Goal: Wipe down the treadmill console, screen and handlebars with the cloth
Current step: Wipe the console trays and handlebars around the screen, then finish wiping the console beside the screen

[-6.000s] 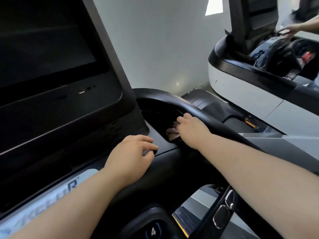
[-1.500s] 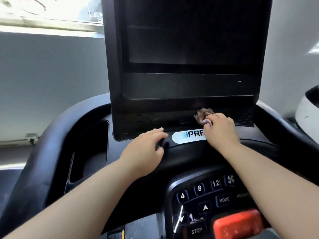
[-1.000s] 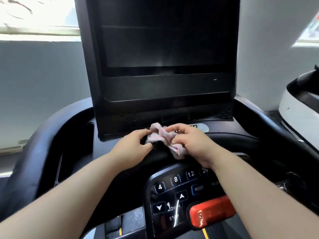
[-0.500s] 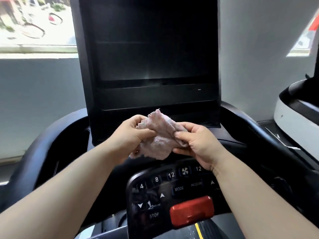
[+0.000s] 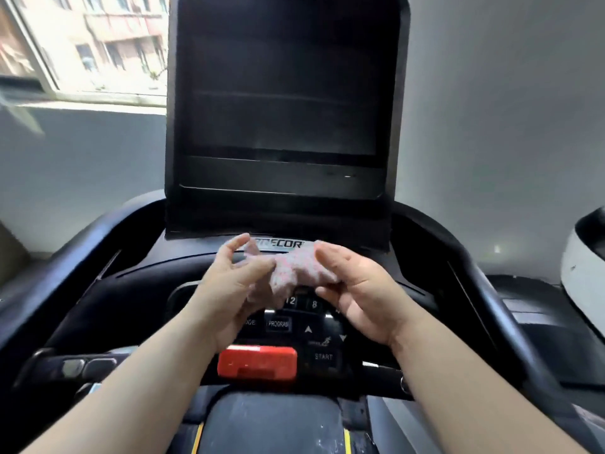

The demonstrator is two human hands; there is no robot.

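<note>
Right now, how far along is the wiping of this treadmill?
Done: this cannot be judged, as no surface shows clear wipe marks. In hand: the left hand and the right hand both hold the pink cloth bunched in the air above the keypad, touching no surface, probably regripping it. Left, as far as one can see: the dark screen and the handlebars may need wiping.

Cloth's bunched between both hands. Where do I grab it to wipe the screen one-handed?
Probably the thick bunched end of the cloth, from the right, with the right hand, whose fingers curl round it. The left hand only pinches the other end. It is limp, so gather a wad, not a corner.
</note>
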